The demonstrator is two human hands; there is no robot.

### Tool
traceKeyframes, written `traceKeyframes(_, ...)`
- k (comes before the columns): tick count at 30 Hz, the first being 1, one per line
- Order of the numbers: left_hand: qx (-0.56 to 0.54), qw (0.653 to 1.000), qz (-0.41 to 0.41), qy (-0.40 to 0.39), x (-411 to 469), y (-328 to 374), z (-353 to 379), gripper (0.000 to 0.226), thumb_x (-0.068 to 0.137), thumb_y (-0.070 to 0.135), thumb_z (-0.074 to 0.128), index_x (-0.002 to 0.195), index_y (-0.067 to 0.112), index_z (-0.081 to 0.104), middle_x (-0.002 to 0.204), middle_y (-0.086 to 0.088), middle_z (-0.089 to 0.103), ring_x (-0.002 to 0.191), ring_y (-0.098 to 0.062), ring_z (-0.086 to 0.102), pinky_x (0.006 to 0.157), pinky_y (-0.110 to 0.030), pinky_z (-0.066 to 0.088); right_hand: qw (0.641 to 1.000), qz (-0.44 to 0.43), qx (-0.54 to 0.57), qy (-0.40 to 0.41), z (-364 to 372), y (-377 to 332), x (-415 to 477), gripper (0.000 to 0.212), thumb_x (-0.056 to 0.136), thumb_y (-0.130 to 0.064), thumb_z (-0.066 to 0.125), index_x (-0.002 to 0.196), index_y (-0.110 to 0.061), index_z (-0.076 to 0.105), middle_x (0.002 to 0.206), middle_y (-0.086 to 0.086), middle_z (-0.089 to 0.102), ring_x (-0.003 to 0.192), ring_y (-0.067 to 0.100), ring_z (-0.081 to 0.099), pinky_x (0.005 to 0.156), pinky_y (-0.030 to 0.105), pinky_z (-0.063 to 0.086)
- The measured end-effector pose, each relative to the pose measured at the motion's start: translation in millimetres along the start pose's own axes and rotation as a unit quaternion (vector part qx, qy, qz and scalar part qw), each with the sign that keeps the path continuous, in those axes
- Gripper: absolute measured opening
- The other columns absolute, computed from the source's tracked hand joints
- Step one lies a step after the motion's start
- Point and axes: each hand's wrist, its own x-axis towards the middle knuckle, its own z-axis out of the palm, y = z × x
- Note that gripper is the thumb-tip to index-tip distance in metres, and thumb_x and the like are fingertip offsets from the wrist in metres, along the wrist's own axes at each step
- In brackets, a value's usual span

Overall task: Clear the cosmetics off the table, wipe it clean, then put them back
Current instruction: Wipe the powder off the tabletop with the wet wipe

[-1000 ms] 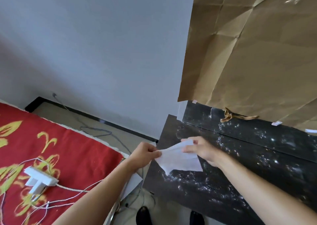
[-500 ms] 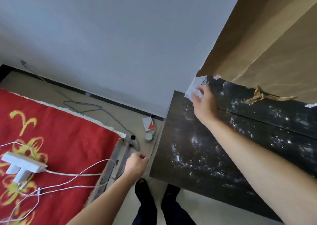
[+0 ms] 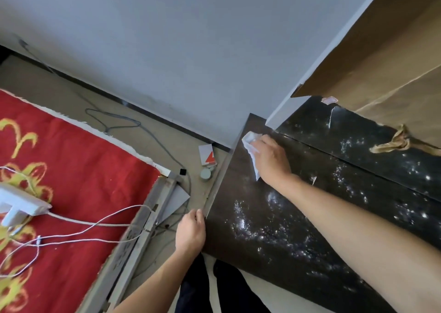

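A dark table (image 3: 298, 229) with white dusty specks fills the lower right. My right hand (image 3: 270, 161) presses a crumpled white tissue (image 3: 250, 145) onto the tabletop near its far left corner. My left hand (image 3: 191, 231) rests at the table's left edge, fingers curled against the side. On the floor beside the table lie a small round cosmetic jar (image 3: 205, 174) and a white box with a red mark (image 3: 207, 154). No cosmetics stand on the visible tabletop.
A red rug with yellow patterns (image 3: 59, 181) carries a white power strip (image 3: 21, 205) and white cables. Grey cables trail on the floor by the wall. Brown paper (image 3: 381, 74) hangs behind the table, with a torn strip (image 3: 393, 143) on the back ledge.
My right hand carried the tissue from mid-air to the table's far left corner and now presses it flat. My left hand let go of the tissue and dropped to the table's left edge.
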Motion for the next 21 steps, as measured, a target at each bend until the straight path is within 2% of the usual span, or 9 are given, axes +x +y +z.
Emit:
traceKeyframes(2,-0.005,1.000,-0.002,0.015,-2.4,-0.4,1.6,0.037,0.099,0.026,0.032,0.078,0.006,0.054,0.084,-0.011,0.062,0.087,-0.032,0.057,0.077,-0.040,0.044,0.993,-0.090,-0.009,-0.077,2.3,-10.6,-27.2,0.036,0.082,0.002,0.058,0.114,-0.012,0.065,0.112,0.009,0.061,0.098,0.029,0.057,0.081,0.032,0.048)
traceKeyframes(4,-0.012,0.999,-0.008,0.034,-6.8,-0.3,3.6,0.039,0.098,0.027,0.030,0.075,0.009,0.054,0.084,-0.008,0.063,0.087,-0.030,0.057,0.077,-0.040,0.044,0.989,-0.127,-0.037,-0.068,-7.1,-15.7,-23.8,0.049,0.078,0.002,0.063,0.123,-0.015,0.057,0.113,0.008,0.064,0.098,0.028,0.058,0.080,0.037,0.049)
traceKeyframes(7,-0.025,0.997,-0.016,0.070,-10.2,1.0,6.5,0.039,0.097,0.029,0.029,0.071,0.011,0.051,0.081,-0.007,0.062,0.085,-0.030,0.056,0.073,-0.039,0.041,0.986,-0.086,-0.138,0.027,-23.4,-18.6,40.8,0.049,0.083,-0.008,0.067,0.127,-0.012,0.047,0.117,0.011,0.060,0.102,0.026,0.054,0.079,0.037,0.051)
traceKeyframes(11,-0.036,0.993,-0.018,0.109,-12.5,2.4,7.3,0.039,0.097,0.029,0.030,0.070,0.005,0.045,0.068,-0.006,0.057,0.074,-0.028,0.054,0.063,-0.038,0.036,0.965,-0.066,-0.250,-0.040,-19.2,-23.3,85.4,0.041,0.085,-0.008,0.063,0.122,-0.008,0.046,0.118,0.014,0.051,0.104,0.027,0.050,0.075,0.033,0.048)
traceKeyframes(13,-0.038,0.992,-0.020,0.118,-12.1,0.7,8.8,0.039,0.096,0.030,0.031,0.070,0.004,0.045,0.067,-0.005,0.056,0.072,-0.027,0.054,0.062,-0.039,0.037,0.974,-0.043,-0.220,-0.032,-10.8,-19.9,72.1,0.037,0.084,-0.006,0.062,0.118,-0.007,0.050,0.114,0.015,0.052,0.100,0.028,0.051,0.075,0.033,0.047)
traceKeyframes(15,-0.041,0.991,-0.018,0.123,-11.8,-0.8,9.8,0.038,0.096,0.029,0.031,0.069,0.005,0.044,0.066,-0.005,0.056,0.072,-0.028,0.054,0.062,-0.040,0.038,0.992,-0.036,-0.121,-0.007,-1.7,-13.7,43.9,0.029,0.078,0.001,0.064,0.105,-0.005,0.058,0.104,0.015,0.057,0.094,0.029,0.052,0.076,0.036,0.051)
traceKeyframes(17,-0.042,0.991,-0.014,0.125,-11.9,-0.9,10.3,0.037,0.096,0.029,0.032,0.068,0.007,0.043,0.067,-0.005,0.056,0.072,-0.028,0.054,0.062,-0.039,0.038,0.995,-0.092,-0.042,0.002,7.5,-9.8,-3.5,0.020,0.071,0.005,0.068,0.088,-0.004,0.063,0.089,0.013,0.059,0.084,0.029,0.054,0.068,0.038,0.054)
traceKeyframes(18,-0.043,0.991,-0.013,0.124,-11.9,-0.2,10.3,0.037,0.096,0.029,0.032,0.068,0.007,0.042,0.066,-0.005,0.056,0.071,-0.028,0.053,0.061,-0.039,0.038,0.989,-0.139,-0.031,-0.026,10.7,-10.1,-29.0,0.020,0.068,0.005,0.070,0.085,-0.004,0.065,0.085,0.010,0.059,0.082,0.028,0.055,0.066,0.036,0.055)
traceKeyframes(21,-0.046,0.991,-0.008,0.123,-12.7,0.3,10.2,0.036,0.096,0.028,0.032,0.068,0.007,0.041,0.066,-0.006,0.055,0.070,-0.028,0.053,0.059,-0.038,0.035,0.964,-0.227,-0.078,-0.110,7.4,-13.0,-52.7,0.025,0.062,0.000,0.077,0.084,-0.011,0.072,0.083,0.003,0.061,0.079,0.023,0.054,0.064,0.034,0.050)
